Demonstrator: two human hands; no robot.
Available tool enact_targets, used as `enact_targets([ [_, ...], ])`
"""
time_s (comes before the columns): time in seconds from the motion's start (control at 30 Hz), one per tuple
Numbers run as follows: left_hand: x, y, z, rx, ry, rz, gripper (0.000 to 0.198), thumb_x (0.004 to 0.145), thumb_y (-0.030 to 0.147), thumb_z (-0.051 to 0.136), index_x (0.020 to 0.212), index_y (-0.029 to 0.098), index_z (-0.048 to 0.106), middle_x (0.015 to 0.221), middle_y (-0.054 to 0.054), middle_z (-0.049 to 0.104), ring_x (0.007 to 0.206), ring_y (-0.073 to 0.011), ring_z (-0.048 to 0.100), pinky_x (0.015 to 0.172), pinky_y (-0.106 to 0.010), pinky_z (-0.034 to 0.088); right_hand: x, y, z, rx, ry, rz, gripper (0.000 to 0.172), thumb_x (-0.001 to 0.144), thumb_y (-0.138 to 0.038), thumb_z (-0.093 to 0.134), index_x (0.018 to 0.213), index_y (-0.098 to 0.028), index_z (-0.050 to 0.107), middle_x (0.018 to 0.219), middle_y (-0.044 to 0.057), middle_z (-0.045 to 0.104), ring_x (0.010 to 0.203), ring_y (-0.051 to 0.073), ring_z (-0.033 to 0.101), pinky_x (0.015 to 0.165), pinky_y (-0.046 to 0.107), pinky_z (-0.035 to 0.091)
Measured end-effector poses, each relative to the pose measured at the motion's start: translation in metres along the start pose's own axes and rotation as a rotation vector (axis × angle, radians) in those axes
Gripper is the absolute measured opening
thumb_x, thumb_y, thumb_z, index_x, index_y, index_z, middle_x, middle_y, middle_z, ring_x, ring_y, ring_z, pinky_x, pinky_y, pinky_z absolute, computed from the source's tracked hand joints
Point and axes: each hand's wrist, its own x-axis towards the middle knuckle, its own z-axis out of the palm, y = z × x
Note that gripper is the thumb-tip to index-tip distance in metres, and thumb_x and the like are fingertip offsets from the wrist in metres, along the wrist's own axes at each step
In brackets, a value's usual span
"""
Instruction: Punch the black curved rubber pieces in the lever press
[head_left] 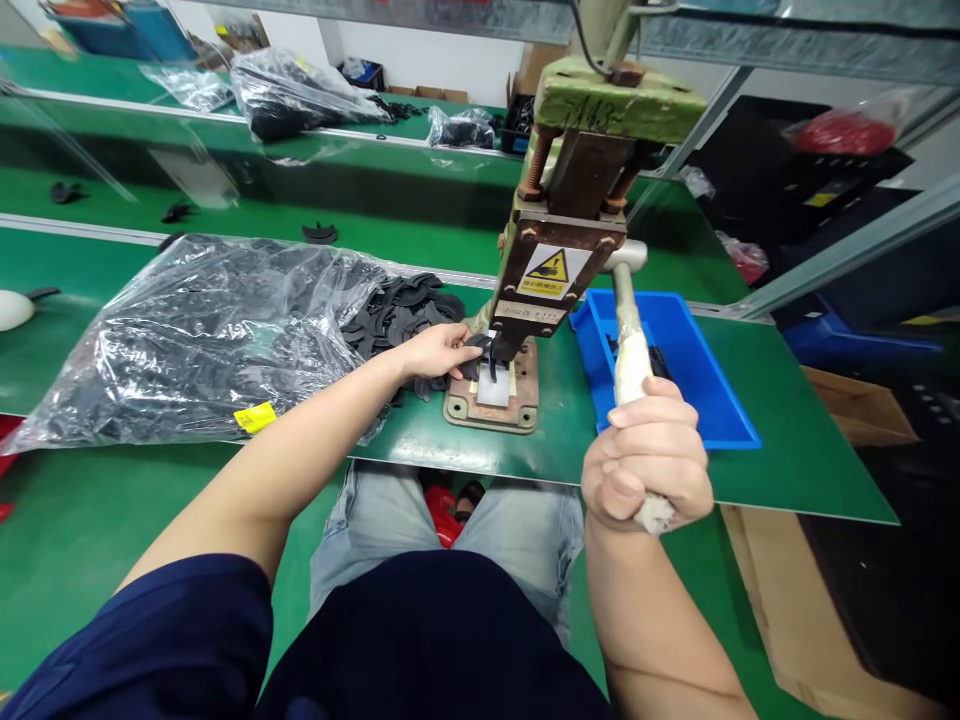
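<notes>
A hand press (559,250) with a green head and a yellow warning label stands on the green bench. My right hand (649,465) is wrapped in a fist round its white-taped lever handle (628,345), pulled toward me. My left hand (439,350) reaches to the press base (495,400) and pinches a black curved plastic part (478,343) under the ram. A white pad lies on the base plate just below the part.
A large clear bag of black parts (202,335) lies left of the press, with loose parts (405,310) spilling beside my left hand. A blue bin (701,365) sits right of the press. More bags rest on the far conveyor (300,90). The bench edge (525,475) runs above my knees.
</notes>
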Motion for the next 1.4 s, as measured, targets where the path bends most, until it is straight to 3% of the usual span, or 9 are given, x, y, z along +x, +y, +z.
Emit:
enact_targets([
  [0.27,0.0,-0.004,0.002,0.055,0.038,-0.024,0.039,0.086,0.032,0.091,0.079,0.017,0.055,0.068,0.005,0.058,0.05,-0.0062,0.061,0.05,-0.018,0.057,-0.001,0.003,0.01,0.007,0.101,-0.022,0.043,0.096,-0.041,0.063,0.061,-0.025,0.045,0.056,-0.004,0.05,0.066,0.017,0.063,0.093,0.054,0.06],
  [0.43,0.002,0.004,0.003,0.025,-0.028,-0.153,0.038,0.089,0.035,0.089,0.082,0.017,0.056,0.063,0.005,0.06,0.049,-0.0082,0.064,0.048,-0.017,0.056,0.002,0.005,0.021,0.08,0.216,-0.076,0.047,0.094,-0.038,0.066,0.058,-0.023,0.04,0.052,-0.004,0.041,0.061,0.016,0.06,0.087,0.05,0.057],
  [0.77,0.011,0.019,0.003,-0.027,-0.077,-0.433,0.029,0.095,0.03,0.083,0.089,0.019,0.057,0.064,-0.001,0.069,0.056,-0.0156,0.075,0.055,-0.018,0.059,0.004,0.007,0.023,-0.003,0.224,-0.072,0.049,0.092,-0.043,0.063,0.058,-0.023,0.034,0.048,-0.005,0.037,0.055,0.015,0.056,0.084,0.049,0.059],
  [0.93,0.004,0.013,0.012,-0.101,-0.015,-0.428,0.026,0.096,0.031,0.081,0.098,0.018,0.059,0.067,-0.002,0.072,0.058,-0.0169,0.077,0.056,-0.018,0.06,0.007,0.005,0.027,-0.023,0.233,-0.079,0.046,0.092,-0.04,0.061,0.061,-0.022,0.032,0.05,-0.006,0.037,0.056,0.014,0.056,0.086,0.048,0.06],
  [1.03,-0.001,0.01,0.02,-0.149,0.054,-0.381,0.023,0.098,0.03,0.078,0.096,0.019,0.058,0.064,0.0,0.069,0.056,-0.0171,0.076,0.053,-0.019,0.059,0.029,-0.002,0.032,0.049,0.267,-0.077,0.044,0.091,-0.039,0.066,0.064,-0.024,0.035,0.052,-0.006,0.038,0.056,0.014,0.055,0.083,0.046,0.06],
  [1.17,-0.006,0.012,0.025,-0.161,0.095,-0.332,0.024,0.098,0.029,0.078,0.091,0.019,0.057,0.062,0.0,0.069,0.052,-0.0175,0.074,0.049,-0.02,0.058,0.09,-0.009,0.033,0.094,0.2,-0.031,0.022,0.095,-0.046,0.069,0.09,-0.026,0.06,0.075,-0.001,0.056,0.071,0.017,0.067,0.085,0.046,0.062],
  [1.27,-0.019,0.017,0.021,-0.186,0.103,-0.272,0.028,0.098,0.032,0.078,0.087,0.019,0.055,0.062,0.0,0.07,0.052,-0.0159,0.073,0.049,-0.02,0.058,0.128,-0.004,0.024,0.166,0.053,0.039,0.048,0.097,-0.052,0.069,0.134,-0.021,0.062,0.125,0.011,0.067,0.123,0.025,0.071,0.114,0.048,0.054],
  [1.33,-0.037,0.021,0.016,-0.217,0.117,-0.207,0.031,0.098,0.034,0.079,0.086,0.018,0.054,0.064,-0.001,0.071,0.054,-0.0144,0.072,0.051,-0.021,0.06,0.129,0.005,0.017,0.162,0.034,0.087,0.057,0.097,-0.049,0.069,0.146,-0.021,0.056,0.146,0.012,0.059,0.141,0.026,0.062,0.122,0.044,0.048],
  [1.4,-0.062,0.025,0.01,-0.25,0.12,-0.121,0.035,0.096,0.038,0.082,0.087,0.018,0.054,0.068,-0.001,0.073,0.056,-0.0133,0.072,0.053,-0.021,0.061,0.105,0.015,0.014,0.081,0.043,0.154,0.046,0.1,-0.042,0.067,0.141,-0.024,0.057,0.139,0.011,0.063,0.131,0.02,0.067,0.112,0.036,0.054],
])
